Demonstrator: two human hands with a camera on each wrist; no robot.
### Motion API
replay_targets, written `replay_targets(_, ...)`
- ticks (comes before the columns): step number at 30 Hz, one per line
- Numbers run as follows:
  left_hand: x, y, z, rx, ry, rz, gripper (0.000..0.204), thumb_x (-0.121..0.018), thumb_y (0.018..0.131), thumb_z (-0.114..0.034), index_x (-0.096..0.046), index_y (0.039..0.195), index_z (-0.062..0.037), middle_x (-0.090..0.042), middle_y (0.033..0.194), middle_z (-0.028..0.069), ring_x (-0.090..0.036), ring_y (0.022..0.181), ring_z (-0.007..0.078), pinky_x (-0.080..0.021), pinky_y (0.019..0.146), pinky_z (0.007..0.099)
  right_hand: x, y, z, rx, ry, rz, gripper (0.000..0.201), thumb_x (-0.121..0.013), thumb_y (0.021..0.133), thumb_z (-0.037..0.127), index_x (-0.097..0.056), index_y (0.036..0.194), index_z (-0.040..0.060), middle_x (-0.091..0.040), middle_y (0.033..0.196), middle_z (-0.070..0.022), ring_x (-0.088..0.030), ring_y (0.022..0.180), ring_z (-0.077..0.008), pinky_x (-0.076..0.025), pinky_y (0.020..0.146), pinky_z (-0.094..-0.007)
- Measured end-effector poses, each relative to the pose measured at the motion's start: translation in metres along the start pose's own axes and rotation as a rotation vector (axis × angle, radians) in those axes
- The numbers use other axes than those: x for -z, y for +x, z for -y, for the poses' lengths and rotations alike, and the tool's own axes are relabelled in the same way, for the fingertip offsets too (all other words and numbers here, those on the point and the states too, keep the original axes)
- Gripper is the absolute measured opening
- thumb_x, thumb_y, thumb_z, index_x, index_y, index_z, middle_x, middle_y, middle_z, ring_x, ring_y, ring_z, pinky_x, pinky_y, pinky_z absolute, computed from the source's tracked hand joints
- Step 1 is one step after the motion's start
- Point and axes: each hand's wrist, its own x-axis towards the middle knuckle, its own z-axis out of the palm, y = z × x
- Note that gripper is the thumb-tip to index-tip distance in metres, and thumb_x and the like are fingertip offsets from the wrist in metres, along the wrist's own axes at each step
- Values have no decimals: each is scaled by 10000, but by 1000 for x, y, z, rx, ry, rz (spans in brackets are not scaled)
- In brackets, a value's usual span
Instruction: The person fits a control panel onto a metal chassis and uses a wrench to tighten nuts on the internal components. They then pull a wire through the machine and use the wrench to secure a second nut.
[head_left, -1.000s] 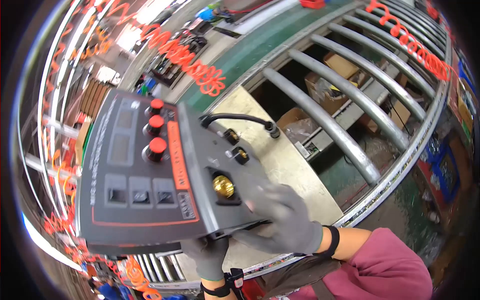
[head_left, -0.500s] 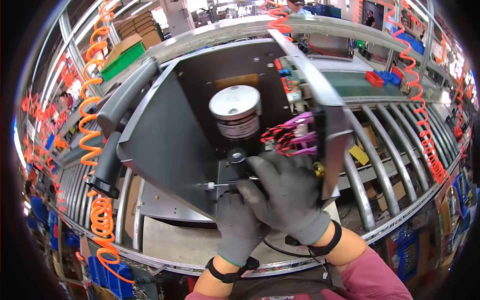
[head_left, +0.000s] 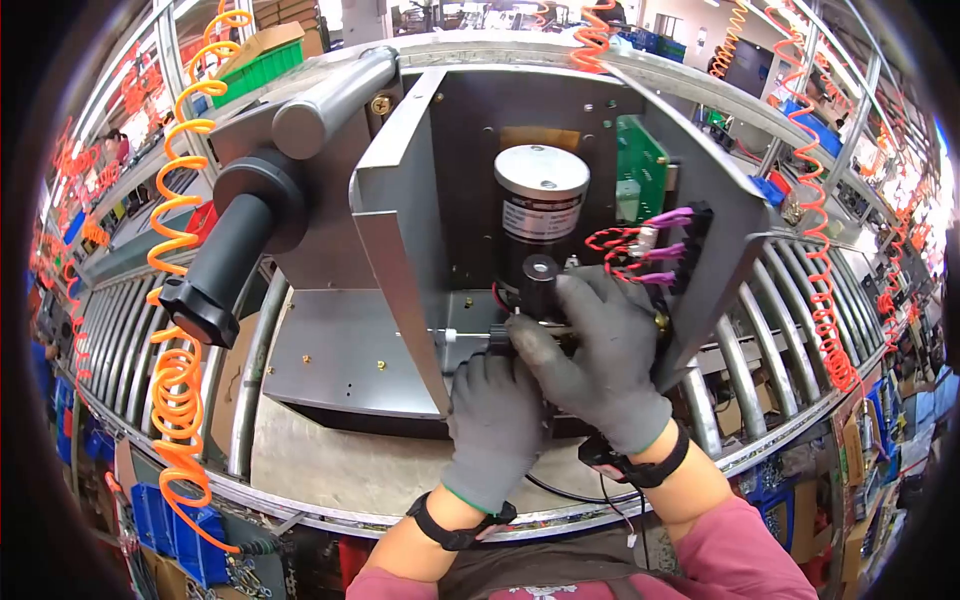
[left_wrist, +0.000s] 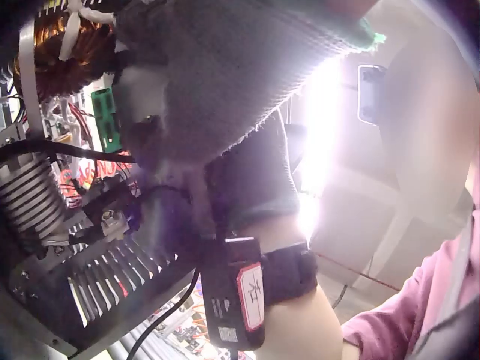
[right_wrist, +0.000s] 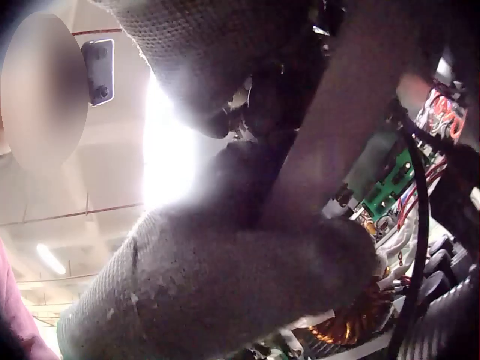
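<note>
In the head view, both grey-gloved hands work in the open dark metal housing (head_left: 400,290). The left hand (head_left: 497,420) has its fingers at the lower front of a small black mechanism (head_left: 500,338); its fingertips are partly hidden. The right hand (head_left: 610,350) curls its thumb and fingers about the right side of that mechanism, beneath a black cylinder (head_left: 540,278). Behind stands a motor with a silver top (head_left: 541,172). Purple connectors (head_left: 668,250) with red-black wires sit on the right panel. A copper coil (right_wrist: 352,319) shows in the right wrist view.
A black spool holder (head_left: 235,250) sticks out at the housing's left. Orange coiled hoses (head_left: 180,410) hang on both sides. Rollers (head_left: 745,375) flank the metal worktop (head_left: 300,470). Blue bins (head_left: 180,535) stand at the lower left, and a black cable (head_left: 570,500) lies in front.
The housing has turned from its control-panel side to its open side, then shifted right in view. Both hands have come to the small mechanism inside and stay there.
</note>
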Motion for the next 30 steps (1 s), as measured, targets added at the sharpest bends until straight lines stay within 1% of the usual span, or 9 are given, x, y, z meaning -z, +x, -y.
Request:
replay_targets(2, 2, 2, -1, 1, 22, -53, 359, -655, 659, -190, -536, 953, -22, -520, 842, 120, -516, 830, 306, -406, 726, 425, 3, -13, 4, 76, -66, -169, 529, -740, 666, 169, -562, 1149, 45, -584, 1024, -146, -565, 921, -317, -455, 804, -403)
replay_targets(4, 4, 2, 0, 7, 37, 77, 409, -680, 617, -194, -535, 963, -29, -526, 838, 126, -523, 843, 313, -416, 724, 429, 25, -43, 9, 175, -36, -78, 650, -732, 663, 165, -466, 1234, 4, -525, 1172, -191, -523, 1073, -350, -424, 946, -433)
replay_targets(6, 6, 3, -3, 44, 39, 102, 458, -694, 564, -173, -535, 970, -35, -526, 862, 142, -523, 840, 317, -421, 734, 436, 48, -72, 5, 337, 171, -219, 593, -745, 639, 115, -508, 1172, 11, -548, 1111, -203, -553, 1018, -352, -439, 900, -441)
replay_targets(7, 5, 4, -4, 20, 49, 82, 473, -695, 544, -162, -534, 970, -33, -523, 873, 148, -522, 836, 319, -423, 743, 437, 64, -88, 2, -248, 122, -222, 640, -764, 623, 105, -498, 1195, -2, -558, 1101, -217, -569, 1034, -334, -454, 910, -405)
replay_targets(8, 5, 3, -3, 8, 67, 61, 489, -695, 524, -151, -533, 969, -30, -521, 884, 154, -522, 833, 321, -425, 751, 439, 54, -87, -11, -231, -98, -417, 682, -774, 622, 104, -482, 1226, -18, -577, 1092, -203, -583, 1031, -316, -469, 888, -369)
replay_targets(11, 5, 2, -4, 10, 51, 64, 497, -709, 504, -158, -532, 951, -29, -501, 877, 150, -509, 819, 322, -424, 752, 439, 35, -79, -46, -519, 339, -151, 655, -752, 609, 78, -517, 1214, -9, -599, 1096, -167, -599, 1014, -276, -475, 868, -349)
replay_targets(19, 2, 0, -2, 17, 18, 18, 491, -743, 489, -170, -509, 901, -38, -461, 831, 142, -484, 781, 335, -416, 666, 437, 44, -72, -57, -253, 74, -57, 617, -690, 566, 78, -558, 1161, -21, -610, 1050, -188, -607, 952, -329, -488, 833, -371)
replay_targets(25, 17, 0, -4, 0, -58, 72, 476, -674, 578, -116, -544, 1025, -13, -516, 905, 162, -516, 785, 366, -432, 647, 436, 42, -77, -59, -315, 121, -9, 667, -691, 537, 89, -547, 1175, -40, -591, 1072, -189, -607, 948, -338, -494, 818, -382)
replay_targets(30, 30, -12, -4, 39, -287, -57, 373, -730, 564, -15, -585, 907, -40, -610, 838, 131, -588, 783, 316, -470, 638, 376, 36, -85, -59, -299, 28, -13, 637, -746, 607, 131, -543, 1184, -45, -591, 1079, -198, -612, 939, -311, -515, 761, -357)
